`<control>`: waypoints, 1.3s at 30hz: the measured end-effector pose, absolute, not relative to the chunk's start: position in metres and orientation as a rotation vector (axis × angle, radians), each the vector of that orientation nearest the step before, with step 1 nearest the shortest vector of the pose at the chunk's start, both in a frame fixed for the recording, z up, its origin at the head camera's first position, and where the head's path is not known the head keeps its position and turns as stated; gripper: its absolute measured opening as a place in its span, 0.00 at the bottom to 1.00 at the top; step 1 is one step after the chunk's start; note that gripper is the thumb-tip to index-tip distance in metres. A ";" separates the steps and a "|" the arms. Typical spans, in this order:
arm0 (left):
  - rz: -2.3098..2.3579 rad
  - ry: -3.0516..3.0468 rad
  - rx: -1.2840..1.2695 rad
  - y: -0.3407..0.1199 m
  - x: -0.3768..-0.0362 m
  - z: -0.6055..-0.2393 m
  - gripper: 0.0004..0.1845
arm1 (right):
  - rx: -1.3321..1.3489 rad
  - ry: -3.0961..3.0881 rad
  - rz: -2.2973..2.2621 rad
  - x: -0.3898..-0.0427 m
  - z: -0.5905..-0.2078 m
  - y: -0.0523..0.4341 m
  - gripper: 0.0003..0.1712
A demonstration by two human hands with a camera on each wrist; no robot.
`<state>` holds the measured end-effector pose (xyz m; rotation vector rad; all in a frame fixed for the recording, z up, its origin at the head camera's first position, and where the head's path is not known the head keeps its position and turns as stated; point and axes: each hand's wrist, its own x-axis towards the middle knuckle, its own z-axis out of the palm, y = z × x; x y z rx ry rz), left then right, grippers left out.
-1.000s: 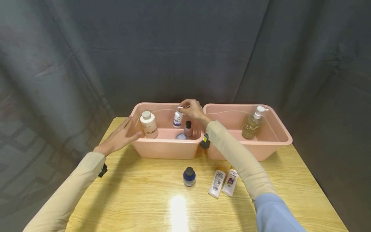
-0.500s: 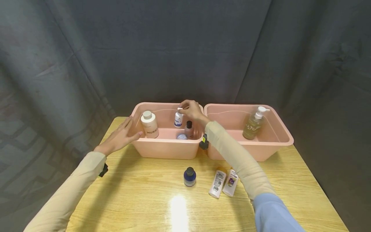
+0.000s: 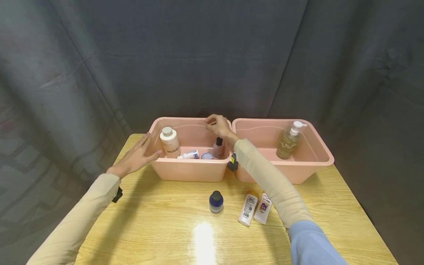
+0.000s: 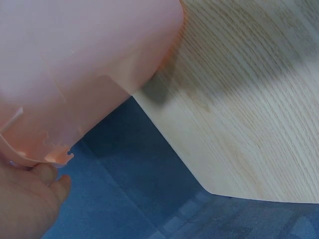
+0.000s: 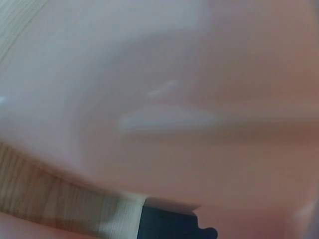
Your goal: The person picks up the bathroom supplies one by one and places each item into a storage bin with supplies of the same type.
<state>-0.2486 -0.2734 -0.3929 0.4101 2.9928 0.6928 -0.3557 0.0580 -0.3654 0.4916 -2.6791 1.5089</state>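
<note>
Pink plastic makes up the two tubs on the wooden bench (image 3: 159, 221), set side by side at its far edge. The right hand (image 3: 216, 126) hovers over the left tub (image 3: 188, 171) near its far right corner, fingers loosely curled and holding nothing. Below it in that tub a small white bottle (image 3: 189, 155) lies on its side, between a cream jar-like bottle (image 3: 169, 142) standing at the left and a small pink bottle with a black cap (image 3: 218, 147) standing at the right. The left hand (image 3: 135, 157) rests flat against the left tub's outer left wall, fingers straight; the left wrist view shows a thumb under the tub's rim. The right tub (image 3: 298, 171) holds an upright pump bottle (image 3: 289, 140) of amber liquid. On the near part of the bench stand a small dark blue bottle (image 3: 216, 201) and, to its right, two white tubes (image 3: 255, 208) lying side by side.
</note>
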 end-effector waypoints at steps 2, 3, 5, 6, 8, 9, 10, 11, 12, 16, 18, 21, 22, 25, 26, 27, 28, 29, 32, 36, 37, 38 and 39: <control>0.691 2.990 0.409 -0.274 -0.249 -0.393 0.53 | 0.493 -2.680 1.514 -0.356 -0.366 0.058 0.13; 0.691 2.991 0.409 -0.274 -0.249 -0.393 0.53 | 0.494 -2.680 1.518 -0.356 -0.366 0.058 0.13; 0.694 2.991 0.405 -0.275 -0.249 -0.393 0.53 | 0.499 -2.679 1.517 -0.357 -0.367 0.057 0.13; 0.693 2.990 0.408 -0.275 -0.249 -0.393 0.53 | 0.499 -2.679 1.515 -0.357 -0.367 0.057 0.13; 0.690 2.991 0.412 -0.275 -0.249 -0.393 0.53 | 0.504 -2.679 1.508 -0.357 -0.368 0.058 0.13; 0.690 2.993 0.414 -0.276 -0.249 -0.393 0.53 | 0.504 -2.679 1.505 -0.357 -0.368 0.058 0.13; 0.688 2.994 0.416 -0.276 -0.249 -0.393 0.53 | 0.506 -2.679 1.502 -0.357 -0.368 0.058 0.13; 0.684 2.993 0.419 -0.276 -0.249 -0.394 0.52 | 0.508 -2.677 1.502 -0.357 -0.368 0.058 0.13; 0.683 2.993 0.419 -0.276 -0.249 -0.394 0.52 | 0.511 -2.675 1.503 -0.356 -0.368 0.058 0.13; 0.684 2.987 0.420 -0.276 -0.249 -0.394 0.52 | 0.515 -2.672 1.501 -0.355 -0.366 0.059 0.13; 0.690 2.984 0.417 -0.276 -0.250 -0.394 0.53 | 0.516 -2.675 1.498 -0.354 -0.365 0.059 0.13; 0.686 2.981 0.419 -0.276 -0.250 -0.394 0.53 | 0.523 -2.679 1.493 -0.353 -0.364 0.059 0.13; 0.686 2.982 0.417 -0.276 -0.251 -0.393 0.53 | 0.526 -2.679 1.493 -0.353 -0.363 0.059 0.13; 0.683 2.984 0.415 -0.277 -0.252 -0.393 0.53 | 0.538 -2.674 1.493 -0.354 -0.363 0.059 0.13; 0.680 2.985 0.417 -0.277 -0.252 -0.393 0.53 | 0.539 -2.672 1.491 -0.354 -0.363 0.059 0.13; 0.680 2.988 0.417 -0.277 -0.252 -0.393 0.53 | 0.539 -2.669 1.491 -0.354 -0.363 0.059 0.13; 0.679 2.988 0.419 -0.277 -0.253 -0.393 0.53 | 0.539 -2.667 1.490 -0.354 -0.363 0.059 0.13; 0.679 2.987 0.422 -0.277 -0.253 -0.393 0.53 | 0.539 -2.665 1.489 -0.354 -0.362 0.059 0.13; 0.682 2.982 0.430 -0.278 -0.253 -0.393 0.53 | 0.532 -2.663 1.495 -0.353 -0.361 0.059 0.13; 0.688 2.973 0.435 -0.278 -0.253 -0.392 0.53 | 0.523 -2.658 1.523 -0.351 -0.360 0.060 0.14; 0.685 2.973 0.436 -0.278 -0.253 -0.391 0.53 | 0.523 -2.656 1.528 -0.351 -0.359 0.060 0.14; 0.679 2.971 0.440 -0.278 -0.253 -0.390 0.53 | 0.524 -2.655 1.530 -0.351 -0.359 0.060 0.14; 0.671 2.971 0.444 -0.278 -0.254 -0.389 0.53 | 0.527 -2.652 1.531 -0.351 -0.359 0.060 0.14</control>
